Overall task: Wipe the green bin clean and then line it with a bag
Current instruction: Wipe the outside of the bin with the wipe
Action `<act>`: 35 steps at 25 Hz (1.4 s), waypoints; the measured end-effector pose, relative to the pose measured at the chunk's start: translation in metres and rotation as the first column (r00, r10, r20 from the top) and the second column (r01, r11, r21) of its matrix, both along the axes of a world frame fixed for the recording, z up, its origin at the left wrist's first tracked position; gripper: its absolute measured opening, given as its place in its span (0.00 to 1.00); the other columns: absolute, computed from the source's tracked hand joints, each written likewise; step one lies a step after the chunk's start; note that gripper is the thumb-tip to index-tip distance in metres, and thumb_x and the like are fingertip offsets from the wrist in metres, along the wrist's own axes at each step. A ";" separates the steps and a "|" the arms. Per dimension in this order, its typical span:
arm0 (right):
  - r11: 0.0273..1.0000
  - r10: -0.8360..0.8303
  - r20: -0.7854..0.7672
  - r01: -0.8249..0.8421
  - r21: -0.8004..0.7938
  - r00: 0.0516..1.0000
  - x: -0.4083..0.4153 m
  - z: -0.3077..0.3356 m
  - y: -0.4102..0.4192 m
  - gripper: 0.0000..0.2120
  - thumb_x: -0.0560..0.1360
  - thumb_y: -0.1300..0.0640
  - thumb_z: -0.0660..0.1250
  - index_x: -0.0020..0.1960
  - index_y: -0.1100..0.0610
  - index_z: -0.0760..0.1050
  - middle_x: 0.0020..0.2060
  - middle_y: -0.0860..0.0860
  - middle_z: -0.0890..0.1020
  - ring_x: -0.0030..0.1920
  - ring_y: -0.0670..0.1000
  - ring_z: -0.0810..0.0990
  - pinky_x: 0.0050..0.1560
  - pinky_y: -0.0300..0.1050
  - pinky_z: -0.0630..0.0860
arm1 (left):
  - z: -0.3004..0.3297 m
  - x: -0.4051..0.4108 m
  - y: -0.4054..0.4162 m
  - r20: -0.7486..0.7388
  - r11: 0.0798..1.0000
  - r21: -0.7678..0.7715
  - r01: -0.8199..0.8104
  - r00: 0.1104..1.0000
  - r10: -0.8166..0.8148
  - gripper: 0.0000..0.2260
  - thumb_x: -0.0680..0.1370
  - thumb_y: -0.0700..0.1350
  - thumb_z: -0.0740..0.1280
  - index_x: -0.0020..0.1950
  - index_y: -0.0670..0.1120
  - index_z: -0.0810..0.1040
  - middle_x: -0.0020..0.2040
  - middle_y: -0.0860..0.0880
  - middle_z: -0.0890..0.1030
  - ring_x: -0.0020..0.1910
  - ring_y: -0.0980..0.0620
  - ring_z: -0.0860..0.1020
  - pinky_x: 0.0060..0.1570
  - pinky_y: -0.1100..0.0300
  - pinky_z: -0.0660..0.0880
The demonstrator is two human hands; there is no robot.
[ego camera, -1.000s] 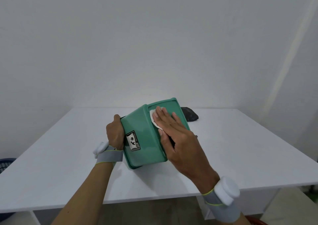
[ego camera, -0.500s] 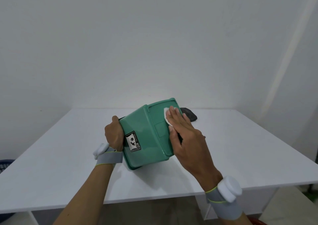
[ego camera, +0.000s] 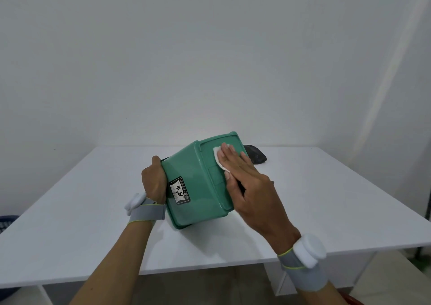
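The green bin [ego camera: 196,176] lies tipped on the white table [ego camera: 93,223], its underside turned up and toward me, a black label on its side. My left hand [ego camera: 153,180] grips the bin's rim on the left, fingers curled round the edge. My right hand [ego camera: 247,183] lies flat on the underside, its straight fingers pressing a white wipe [ego camera: 218,159] against the upper part of the base. A crumpled black bag [ego camera: 255,156] rests on the table just behind the bin, partly hidden by it.
A blue basket [ego camera: 5,220] peeks in at the left edge, below table height. A white wall stands close behind the table. Something red shows at the bottom right corner under my right forearm.
My right hand has slid the wipe across the bin's underside, first to the right and then back a little toward the upper middle. The bin has tilted slightly; my left hand keeps its grip.
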State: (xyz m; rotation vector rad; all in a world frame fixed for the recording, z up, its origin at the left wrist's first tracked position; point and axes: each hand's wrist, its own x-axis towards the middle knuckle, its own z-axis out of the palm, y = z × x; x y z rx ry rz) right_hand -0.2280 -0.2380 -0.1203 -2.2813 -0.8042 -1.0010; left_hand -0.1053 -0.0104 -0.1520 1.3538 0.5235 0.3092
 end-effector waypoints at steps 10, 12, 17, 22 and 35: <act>0.999 -0.036 -0.017 0.036 0.012 0.999 -0.007 -0.005 -0.006 0.22 0.86 0.59 0.58 0.80 0.56 0.65 0.79 0.47 0.66 0.81 0.44 0.60 0.80 0.50 0.62 | 0.002 -0.001 -0.001 -0.008 1.000 0.016 -0.026 1.000 0.026 0.29 0.83 0.54 0.58 0.69 0.28 0.73 0.72 0.29 0.73 0.65 0.26 0.77 0.69 0.34 0.72; 1.000 0.004 0.012 -0.004 -0.020 1.000 -0.013 -0.009 0.001 0.23 0.86 0.60 0.59 0.80 0.56 0.65 0.80 0.48 0.66 0.81 0.45 0.61 0.80 0.49 0.62 | 0.001 -0.001 -0.001 -0.008 0.999 0.019 -0.028 1.000 0.028 0.28 0.83 0.54 0.58 0.63 0.27 0.75 0.71 0.28 0.75 0.64 0.25 0.76 0.64 0.34 0.74; 0.991 0.095 0.077 -0.086 -0.107 0.992 -0.015 -0.010 -0.001 0.24 0.85 0.62 0.62 0.80 0.57 0.64 0.80 0.48 0.65 0.81 0.47 0.62 0.80 0.50 0.62 | 0.003 -0.006 -0.001 -0.035 0.999 0.002 -0.033 0.999 0.033 0.23 0.82 0.55 0.58 0.47 0.34 0.76 0.49 0.29 0.74 0.45 0.43 0.69 0.53 0.40 0.74; 0.988 0.115 0.060 -0.108 -0.107 0.992 -0.002 -0.009 -0.019 0.23 0.85 0.63 0.61 0.80 0.58 0.65 0.80 0.48 0.65 0.80 0.48 0.63 0.79 0.53 0.65 | 0.001 -0.004 0.000 -0.021 0.999 -0.003 -0.037 0.999 0.037 0.18 0.82 0.55 0.59 0.40 0.42 0.68 0.39 0.43 0.71 0.42 0.44 0.69 0.46 0.48 0.66; 0.962 0.219 0.063 -0.205 -0.180 0.974 -0.006 -0.008 -0.007 0.23 0.84 0.63 0.62 0.79 0.60 0.66 0.79 0.51 0.67 0.80 0.49 0.63 0.79 0.52 0.64 | 0.001 -0.010 0.004 -0.055 0.997 -0.058 -0.055 0.997 0.052 0.24 0.84 0.53 0.59 0.57 0.29 0.73 0.71 0.30 0.75 0.48 0.35 0.74 0.55 0.39 0.74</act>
